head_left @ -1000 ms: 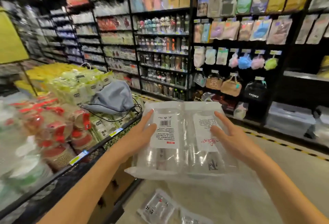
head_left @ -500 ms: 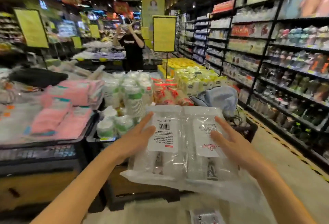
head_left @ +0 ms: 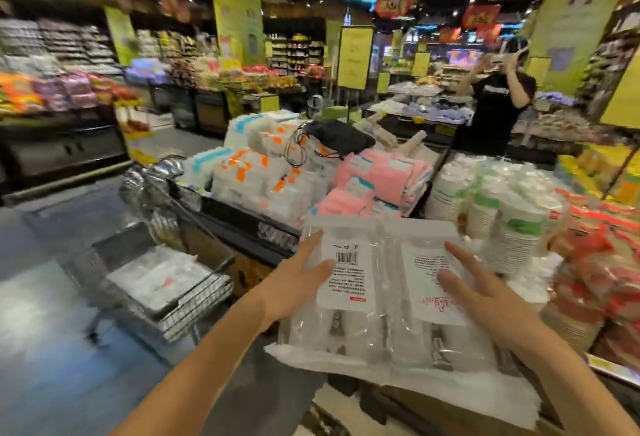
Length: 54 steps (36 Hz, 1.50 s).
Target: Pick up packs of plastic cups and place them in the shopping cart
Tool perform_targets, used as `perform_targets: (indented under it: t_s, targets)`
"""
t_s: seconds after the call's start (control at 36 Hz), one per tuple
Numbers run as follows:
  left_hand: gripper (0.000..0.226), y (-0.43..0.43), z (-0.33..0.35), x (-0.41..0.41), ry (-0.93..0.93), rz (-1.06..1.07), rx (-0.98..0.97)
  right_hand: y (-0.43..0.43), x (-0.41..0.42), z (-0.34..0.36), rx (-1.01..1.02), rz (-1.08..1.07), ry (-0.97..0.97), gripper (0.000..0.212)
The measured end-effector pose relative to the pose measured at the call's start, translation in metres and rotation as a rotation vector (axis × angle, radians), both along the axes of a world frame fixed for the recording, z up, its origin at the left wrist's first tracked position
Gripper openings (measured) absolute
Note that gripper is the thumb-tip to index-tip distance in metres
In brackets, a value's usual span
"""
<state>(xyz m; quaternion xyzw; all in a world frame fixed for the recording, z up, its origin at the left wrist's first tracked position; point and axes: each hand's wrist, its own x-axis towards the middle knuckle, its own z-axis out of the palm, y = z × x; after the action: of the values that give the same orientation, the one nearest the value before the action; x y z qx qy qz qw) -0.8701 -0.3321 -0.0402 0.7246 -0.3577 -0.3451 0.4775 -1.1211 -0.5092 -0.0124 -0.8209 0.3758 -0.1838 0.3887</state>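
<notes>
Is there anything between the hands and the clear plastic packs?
No, nothing visible. The left hand and right hand already lie flat on top of the clear packs, fingers straight, touching the wrapping directly.

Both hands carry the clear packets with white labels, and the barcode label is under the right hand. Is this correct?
Not quite. In the head view the barcode label lies beside the left hand, not the right hand. The rest holds: both hands carry the clear packets, which bear white labels.
</notes>
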Motion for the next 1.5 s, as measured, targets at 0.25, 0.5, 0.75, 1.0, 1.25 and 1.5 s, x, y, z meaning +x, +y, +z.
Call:
perform_targets:
  t_s: [0.25,0.5,0.75,1.0,1.25,1.5]
  targets:
    - [0.072,0.067,-0.026,0.119,-0.022,0.307,0.027,0.007,0.176,-0.024,0.062,0.298,-0.039,0.055]
    - [0.061,0.095,-0.041,0.193,-0.021,0.543,0.070,-0.002,0.310,-0.045,0.005,0.519,-0.004,0.052]
    - [0.059,0.071,-0.035,0.243,-0.080,0.740,0.087,-0.045,0.443,-0.054,0.004,0.742,0.029,0.058]
    - [0.054,0.062,-0.037,0.305,-0.002,0.900,0.025,-0.060,0.560,-0.060,0.032,0.901,0.056,0.058]
    - [0.056,0.087,-0.052,0.404,0.003,0.983,0.053,-0.028,0.689,-0.071,-0.049,0.984,0.111,0.054]
    - [0.056,0.122,-0.077,0.520,0.026,0.995,0.043,0.005,0.812,-0.100,-0.013,0.998,0.123,0.058]
